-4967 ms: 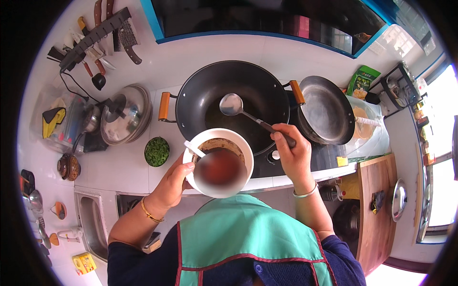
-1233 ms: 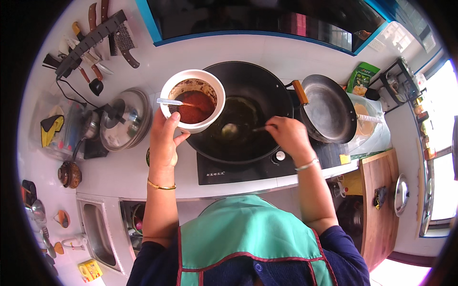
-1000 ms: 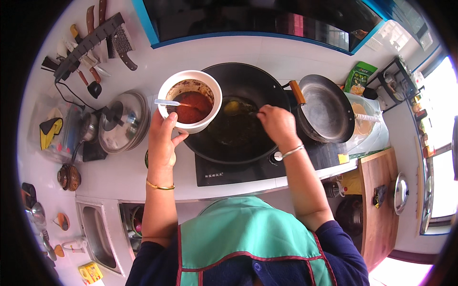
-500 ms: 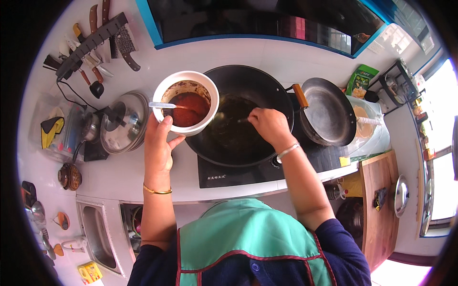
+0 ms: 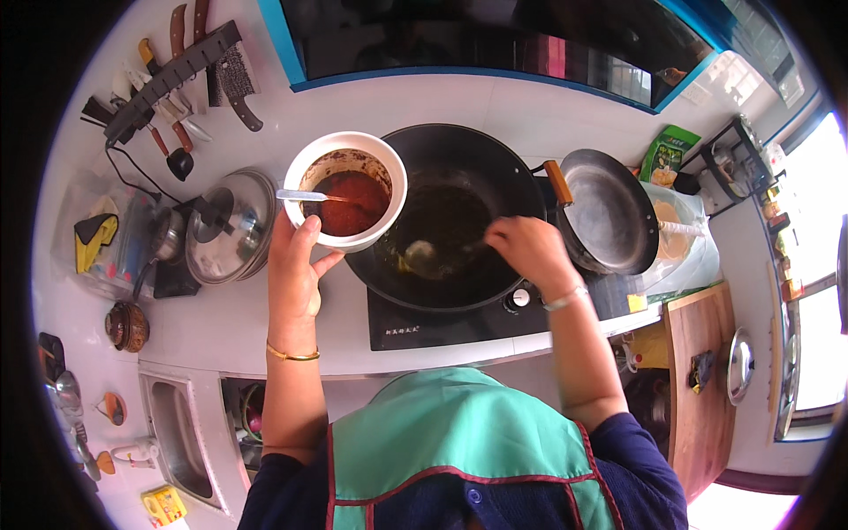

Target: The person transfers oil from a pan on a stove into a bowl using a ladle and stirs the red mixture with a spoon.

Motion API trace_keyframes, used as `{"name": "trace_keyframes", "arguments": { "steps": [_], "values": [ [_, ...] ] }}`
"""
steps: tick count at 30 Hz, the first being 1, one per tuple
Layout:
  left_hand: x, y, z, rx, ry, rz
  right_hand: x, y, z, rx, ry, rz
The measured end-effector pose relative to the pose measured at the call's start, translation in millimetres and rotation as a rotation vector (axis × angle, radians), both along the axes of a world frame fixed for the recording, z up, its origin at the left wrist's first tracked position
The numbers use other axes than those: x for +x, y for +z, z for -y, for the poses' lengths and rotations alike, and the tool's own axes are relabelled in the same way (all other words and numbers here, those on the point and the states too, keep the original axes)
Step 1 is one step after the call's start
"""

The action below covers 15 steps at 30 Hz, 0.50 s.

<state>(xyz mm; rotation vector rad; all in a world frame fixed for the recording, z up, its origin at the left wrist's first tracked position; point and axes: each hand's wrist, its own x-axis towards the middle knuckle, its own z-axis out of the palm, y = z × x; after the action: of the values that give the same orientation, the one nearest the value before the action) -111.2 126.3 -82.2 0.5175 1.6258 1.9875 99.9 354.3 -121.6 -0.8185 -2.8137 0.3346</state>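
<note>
My left hand holds a white bowl up over the left rim of the wok. Inside it is a dark red paste, and a metal spoon rests in the paste with its handle over the left rim. The large black wok contains a shallow pool of oil, where a pale patch shows; whether it is food or a reflection I cannot say. Above the wok's right side hovers my right hand, fingers pinched together. What they grip, if anything, is hidden.
A second, smaller pan with a wooden grip stands right of the wok. On the left, a steel lid leans beside a small saucepan. Knives hang on a wall rack. The black cooktop shows a knob.
My right hand has moved right and slightly nearer, away from the middle of the wok. A pale patch has appeared in the oil. The left hand and bowl stay nearly still.
</note>
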Motion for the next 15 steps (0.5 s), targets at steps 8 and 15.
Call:
{"name": "trace_keyframes", "arguments": {
  "steps": [8,15],
  "values": [
    [7,8,-11,0.009,-0.023,-0.004,-26,-12,-17,0.19,-0.123,-0.037],
    [3,1,-3,0.042,-0.01,0.023,34,9,-17,0.039,-0.137,0.013]
  ]
}}
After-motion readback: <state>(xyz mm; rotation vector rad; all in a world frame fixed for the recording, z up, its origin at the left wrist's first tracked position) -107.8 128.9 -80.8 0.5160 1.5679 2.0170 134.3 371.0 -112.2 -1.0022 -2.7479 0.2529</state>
